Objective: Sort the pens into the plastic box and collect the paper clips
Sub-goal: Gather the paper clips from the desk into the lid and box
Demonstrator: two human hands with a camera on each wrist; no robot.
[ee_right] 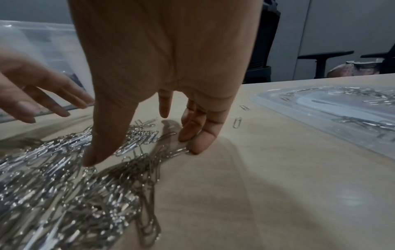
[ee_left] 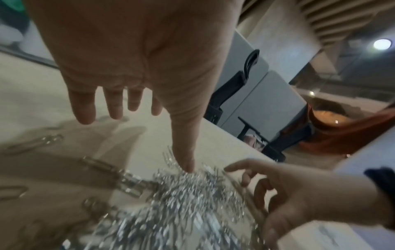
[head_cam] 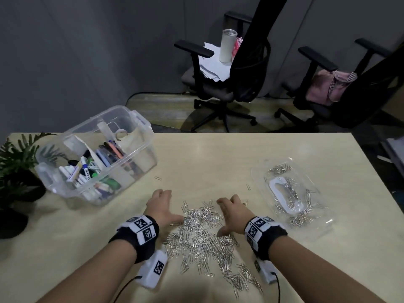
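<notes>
Both hands flank the paper clip pile (head_cam: 203, 235) on the surface (head_cam: 218, 162). Left hand (head_cam: 160, 207) and right hand (head_cam: 232, 212): grip apart, fingers spread, holding nothing. Right wrist view shows fingertips (ee_right: 200, 147) touching clips. Only head view shows markers in the plastic box (head_cam: 140, 158) and clips in the clear lid (head_cam: 314, 228).

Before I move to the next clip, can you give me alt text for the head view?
Two open hands, left hand and right hand, bracket a pile of paper clips on a pale table. A clear box of pens stands far left; a clear lid holding more clips lies right.
</notes>
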